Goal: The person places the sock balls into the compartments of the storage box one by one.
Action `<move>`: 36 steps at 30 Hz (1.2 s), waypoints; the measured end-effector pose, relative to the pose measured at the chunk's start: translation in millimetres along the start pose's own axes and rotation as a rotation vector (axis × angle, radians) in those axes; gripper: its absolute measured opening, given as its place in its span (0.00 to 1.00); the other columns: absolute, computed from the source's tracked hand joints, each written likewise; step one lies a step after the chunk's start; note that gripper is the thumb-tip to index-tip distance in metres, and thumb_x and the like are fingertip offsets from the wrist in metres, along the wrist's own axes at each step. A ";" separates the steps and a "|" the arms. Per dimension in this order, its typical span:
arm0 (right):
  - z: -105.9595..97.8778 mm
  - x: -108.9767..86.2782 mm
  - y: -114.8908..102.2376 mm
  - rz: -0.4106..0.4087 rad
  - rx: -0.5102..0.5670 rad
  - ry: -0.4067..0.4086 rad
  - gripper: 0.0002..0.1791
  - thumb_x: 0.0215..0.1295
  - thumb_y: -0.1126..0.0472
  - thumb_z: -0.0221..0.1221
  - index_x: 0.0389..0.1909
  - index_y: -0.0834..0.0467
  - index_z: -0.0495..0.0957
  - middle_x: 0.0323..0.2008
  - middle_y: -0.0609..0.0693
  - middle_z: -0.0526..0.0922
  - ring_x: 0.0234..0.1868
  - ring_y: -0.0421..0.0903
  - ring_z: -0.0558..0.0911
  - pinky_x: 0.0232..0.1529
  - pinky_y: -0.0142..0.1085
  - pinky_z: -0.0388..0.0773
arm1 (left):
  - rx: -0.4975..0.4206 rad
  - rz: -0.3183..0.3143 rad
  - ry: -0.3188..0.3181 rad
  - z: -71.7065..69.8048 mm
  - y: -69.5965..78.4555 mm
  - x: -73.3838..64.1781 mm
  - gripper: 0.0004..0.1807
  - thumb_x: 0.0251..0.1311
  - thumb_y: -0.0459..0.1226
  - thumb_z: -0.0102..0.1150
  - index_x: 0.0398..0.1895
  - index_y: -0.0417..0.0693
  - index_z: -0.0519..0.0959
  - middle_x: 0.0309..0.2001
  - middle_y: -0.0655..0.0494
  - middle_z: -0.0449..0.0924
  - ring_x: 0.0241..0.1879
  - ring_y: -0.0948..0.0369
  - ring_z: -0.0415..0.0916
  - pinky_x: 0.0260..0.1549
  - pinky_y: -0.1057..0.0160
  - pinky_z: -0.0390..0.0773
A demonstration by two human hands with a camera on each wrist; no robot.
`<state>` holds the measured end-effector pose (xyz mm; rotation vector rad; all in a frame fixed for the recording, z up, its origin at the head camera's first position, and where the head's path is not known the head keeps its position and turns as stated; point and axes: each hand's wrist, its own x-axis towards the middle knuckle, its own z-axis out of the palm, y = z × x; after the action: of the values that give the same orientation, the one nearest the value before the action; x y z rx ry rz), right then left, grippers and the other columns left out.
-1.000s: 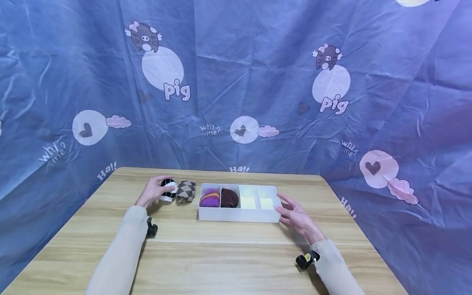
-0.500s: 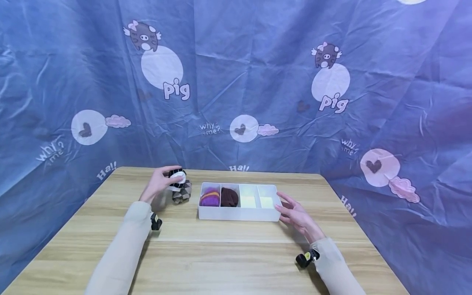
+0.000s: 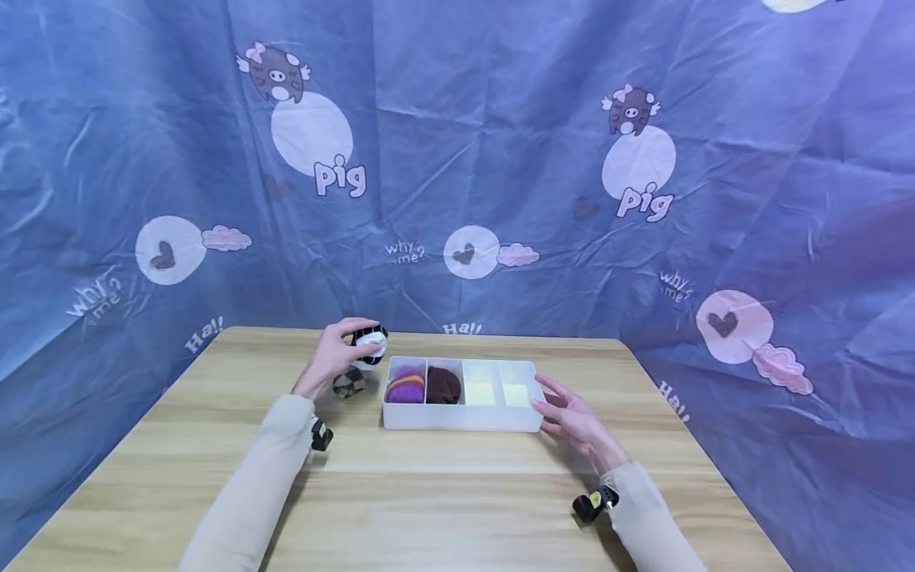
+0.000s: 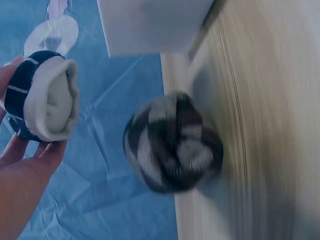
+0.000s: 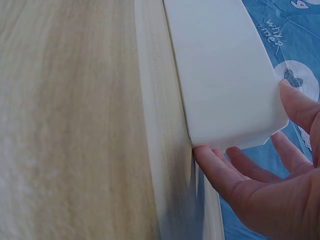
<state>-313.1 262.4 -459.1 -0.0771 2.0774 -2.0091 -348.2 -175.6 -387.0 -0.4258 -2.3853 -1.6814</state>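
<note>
My left hand (image 3: 334, 347) pinches a rolled-up sock (image 3: 371, 344), black with white lines and a fluffy white inner fold, raised beside the white divided box (image 3: 465, 417). Under it on the table lies a grey-and-brown checked rolled sock (image 4: 172, 145), partly covered by the left hand in the head view. Two of the box's compartments hold rolled socks: a purple one (image 3: 406, 388) with an orange stripe, then a dark brown one (image 3: 443, 385). The two right compartments show bare white bottoms. My right hand (image 3: 577, 421) grips the box's right end, thumb at the rim, fingers against the end wall.
The wooden table (image 3: 457, 508) reaches back to a blue printed curtain (image 3: 429, 159). A small black camera (image 3: 322, 435) sits on the left wrist and another camera (image 3: 596, 504) on the right wrist.
My left hand has lifted the black-and-white sock and carried it right, over the checked sock, towards the box. The checked sock has shifted slightly left. My right hand keeps its place.
</note>
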 end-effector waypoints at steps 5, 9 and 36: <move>0.0 -1.8 0.8 -0.005 -0.001 -0.005 0.39 0.70 0.62 0.58 0.77 0.53 0.50 0.73 0.69 0.53 0.52 0.42 0.79 0.57 0.41 0.78 | -0.040 0.084 0.067 20.5 -5.2 3.1 0.25 0.52 0.30 0.72 0.56 0.35 0.79 0.59 0.38 0.75 0.58 0.46 0.71 0.51 0.66 0.76; 0.2 -4.0 0.4 -0.011 -0.018 -0.008 0.39 0.71 0.62 0.57 0.77 0.54 0.49 0.73 0.70 0.52 0.53 0.43 0.78 0.58 0.43 0.77 | -0.123 0.090 0.086 41.3 -17.0 7.6 0.26 0.50 0.32 0.73 0.55 0.38 0.80 0.58 0.40 0.76 0.56 0.50 0.73 0.45 0.73 0.78; -0.1 -1.9 1.1 -0.011 -0.009 -0.012 0.39 0.71 0.62 0.57 0.77 0.54 0.49 0.74 0.70 0.51 0.53 0.41 0.78 0.56 0.40 0.78 | -0.071 0.119 0.033 119.2 3.7 16.0 0.25 0.48 0.38 0.76 0.52 0.48 0.84 0.56 0.49 0.80 0.56 0.54 0.75 0.50 0.62 0.79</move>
<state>-311.2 263.0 -459.9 -0.1021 2.0837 -2.0009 -361.0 -60.3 -418.9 -0.5359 -2.2352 -1.7105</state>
